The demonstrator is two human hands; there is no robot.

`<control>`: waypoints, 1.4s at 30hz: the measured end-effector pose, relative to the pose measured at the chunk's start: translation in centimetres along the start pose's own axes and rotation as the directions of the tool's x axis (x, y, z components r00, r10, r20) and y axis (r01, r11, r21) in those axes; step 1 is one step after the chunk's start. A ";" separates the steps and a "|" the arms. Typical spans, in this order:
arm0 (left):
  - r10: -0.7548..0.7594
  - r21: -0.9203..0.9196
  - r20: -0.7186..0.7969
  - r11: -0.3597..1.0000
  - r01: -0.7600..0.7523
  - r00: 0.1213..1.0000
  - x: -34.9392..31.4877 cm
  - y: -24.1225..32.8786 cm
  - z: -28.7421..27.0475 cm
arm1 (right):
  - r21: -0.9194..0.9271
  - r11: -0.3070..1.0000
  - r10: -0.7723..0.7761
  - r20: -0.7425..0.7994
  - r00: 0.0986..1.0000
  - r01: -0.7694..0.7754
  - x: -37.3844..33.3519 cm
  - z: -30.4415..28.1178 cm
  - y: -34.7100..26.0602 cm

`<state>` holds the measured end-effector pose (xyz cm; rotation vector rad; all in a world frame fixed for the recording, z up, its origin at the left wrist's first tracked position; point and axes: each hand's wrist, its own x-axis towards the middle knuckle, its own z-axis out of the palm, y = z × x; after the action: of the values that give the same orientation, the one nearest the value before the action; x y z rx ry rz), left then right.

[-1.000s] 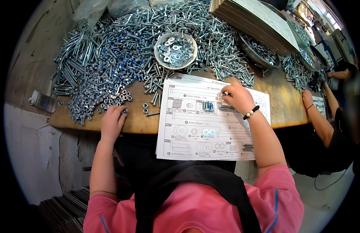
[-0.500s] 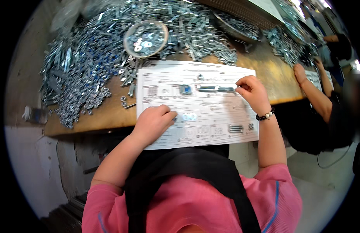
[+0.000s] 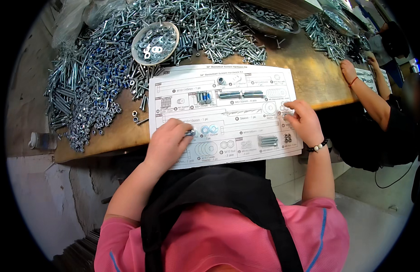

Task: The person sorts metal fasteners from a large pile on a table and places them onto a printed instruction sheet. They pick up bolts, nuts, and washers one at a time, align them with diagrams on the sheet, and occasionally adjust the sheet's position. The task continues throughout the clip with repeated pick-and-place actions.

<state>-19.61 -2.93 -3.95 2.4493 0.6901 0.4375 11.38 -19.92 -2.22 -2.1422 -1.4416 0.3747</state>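
Observation:
A printed parts sheet [image 3: 246, 124] with outline drawings lies in front of me and overhangs the table edge. My left hand [image 3: 168, 140] rests on its left side, fingertips closed on a small shiny metal piece [image 3: 190, 133], mostly covered. Beside it lie two washers [image 3: 208, 129]. My right hand [image 3: 306, 123] is at the sheet's right edge, thumb and forefinger curled together; whatever is in them is too small to make out. On the sheet sit long bolts [image 3: 240, 94], blue-tipped bolts [image 3: 204, 97], a dark nut [image 3: 220, 80], a row of bolts [image 3: 267, 141] and several small nuts [image 3: 288, 138].
A big heap of bolts [image 3: 105, 68] and loose nuts [image 3: 94, 119] covers the table's left and back. A round dish of washers [image 3: 155, 43] stands in it. Farther right are a metal bowl [image 3: 264, 20] and a co-worker's hand [image 3: 348, 70] by another bolt pile [image 3: 325, 38].
My right hand has shifted lower and right, from the long bolts' end to the sheet's right edge. My left hand stays on the sheet. The view has shifted slightly.

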 end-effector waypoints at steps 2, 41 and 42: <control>0.090 -0.085 -0.025 0.992 -0.092 0.996 0.7 1.2 1.1 | 0.030 0.999 -0.028 -0.060 0.998 0.030 0.1 0.1 -0.5; -0.137 -0.014 -0.288 0.990 0.138 0.948 -1.3 -3.8 -2.0 | -0.120 0.956 -0.251 0.132 0.959 0.267 13.2 8.3 -6.4; -0.159 -0.023 -0.306 0.987 0.160 0.939 -1.3 -4.2 -2.2 | -0.089 0.963 -0.244 0.110 0.963 0.254 13.3 7.9 -6.1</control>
<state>-23.25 0.27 -4.91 2.3260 1.0102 0.7628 7.98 -3.80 -4.48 -2.0104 -1.7987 0.3209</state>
